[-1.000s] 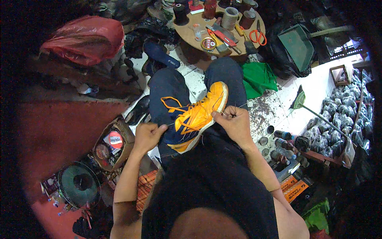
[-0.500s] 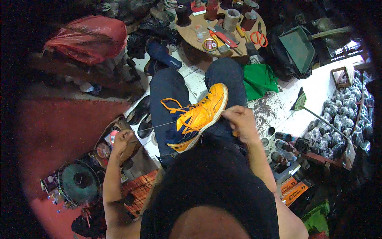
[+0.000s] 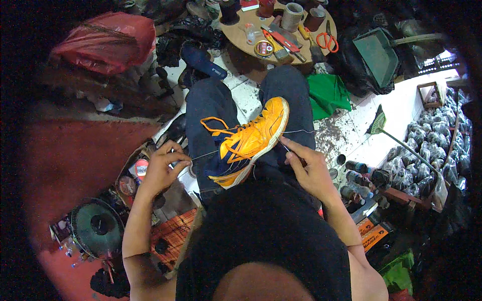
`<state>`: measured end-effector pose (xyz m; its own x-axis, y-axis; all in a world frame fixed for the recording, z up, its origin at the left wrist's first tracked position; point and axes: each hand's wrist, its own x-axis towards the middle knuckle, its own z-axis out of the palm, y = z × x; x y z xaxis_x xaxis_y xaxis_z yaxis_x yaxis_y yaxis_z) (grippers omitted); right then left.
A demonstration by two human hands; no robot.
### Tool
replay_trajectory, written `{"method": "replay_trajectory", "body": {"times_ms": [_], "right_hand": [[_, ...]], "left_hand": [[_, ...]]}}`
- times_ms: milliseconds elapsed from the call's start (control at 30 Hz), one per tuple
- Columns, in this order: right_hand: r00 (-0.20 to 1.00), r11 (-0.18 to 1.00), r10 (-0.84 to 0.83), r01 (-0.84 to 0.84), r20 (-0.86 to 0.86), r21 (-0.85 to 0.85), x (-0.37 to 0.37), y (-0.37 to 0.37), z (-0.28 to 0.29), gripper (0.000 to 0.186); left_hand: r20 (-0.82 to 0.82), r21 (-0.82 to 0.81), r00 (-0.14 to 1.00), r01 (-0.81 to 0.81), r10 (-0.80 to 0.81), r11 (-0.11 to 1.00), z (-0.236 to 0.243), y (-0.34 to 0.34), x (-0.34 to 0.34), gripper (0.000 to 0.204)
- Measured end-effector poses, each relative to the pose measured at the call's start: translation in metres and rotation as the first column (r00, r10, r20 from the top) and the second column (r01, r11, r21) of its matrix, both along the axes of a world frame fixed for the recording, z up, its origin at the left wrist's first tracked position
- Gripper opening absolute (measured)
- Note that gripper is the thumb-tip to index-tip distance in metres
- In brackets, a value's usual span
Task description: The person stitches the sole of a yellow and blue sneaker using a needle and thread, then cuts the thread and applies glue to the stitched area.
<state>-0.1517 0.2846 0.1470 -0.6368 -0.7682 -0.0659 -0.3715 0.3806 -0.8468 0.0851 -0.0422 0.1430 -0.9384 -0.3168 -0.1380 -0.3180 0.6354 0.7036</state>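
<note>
An orange sneaker lies across the person's lap, sole edge turned toward the right hand, toe pointing up and away toward the low round counter. The left hand is drawn out to the person's left, fingers closed in a pinch on a thin thread that runs taut from that hand to the shoe's side. The right hand rests against the sole edge near the middle of the shoe, fingers curled and pinched together on what appears to be a needle or the other run of thread — too fine to tell which; a pale strand also trails off to the right of the shoe. Judging from this, the work is hand-stitching the sole to the upper, and it looks mid-course: the thread enters about halfway along the shoe, so part of the edge seems sewn and part remains, though the stitches themselves are too small to make out. The orange laces hang loose and untied. On the counter sit scissors with orange handles, a round tin and several jars — none of them in hand. A green cloth lies on the floor just beside the right knee.
</note>
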Motion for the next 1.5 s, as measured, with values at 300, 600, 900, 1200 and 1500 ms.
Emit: {"method": "replay_trajectory", "body": {"times_ms": [300, 600, 900, 1200, 1500], "right_hand": [[0.991, 0.999, -0.025, 0.02, 0.129, 0.039, -0.001, -0.002, 0.001, 0.045], [0.917, 0.855, 0.253, -0.063, -0.309, 0.515, -0.011, -0.02, 0.047, 0.04], [0.839, 0.743, 0.413, -0.086, -0.354, 0.664, -0.022, -0.029, 0.043, 0.024], [0.862, 0.775, 0.347, -0.042, -0.37, 0.631, -0.012, -0.03, 0.028, 0.022], [0.95, 0.889, 0.187, -0.272, 0.251, 0.368, -0.063, -0.013, 0.028, 0.029]], "left_hand": [[-0.089, 0.992, 0.94, 0.055, 0.329, 0.113, -0.032, 0.028, 0.0, 0.021], [0.285, 0.584, 0.853, 0.206, -0.436, 0.785, -0.045, 0.041, -0.094, 0.034], [-0.012, 0.999, 0.981, 0.022, -0.193, 0.046, -0.108, 0.096, -0.123, 0.035], [0.145, 0.865, 0.969, -0.026, -0.2, 0.501, -0.091, 0.097, -0.12, 0.031], [0.224, 0.93, 0.878, -0.062, -0.424, 0.362, -0.11, 0.077, -0.109, 0.045]]}}
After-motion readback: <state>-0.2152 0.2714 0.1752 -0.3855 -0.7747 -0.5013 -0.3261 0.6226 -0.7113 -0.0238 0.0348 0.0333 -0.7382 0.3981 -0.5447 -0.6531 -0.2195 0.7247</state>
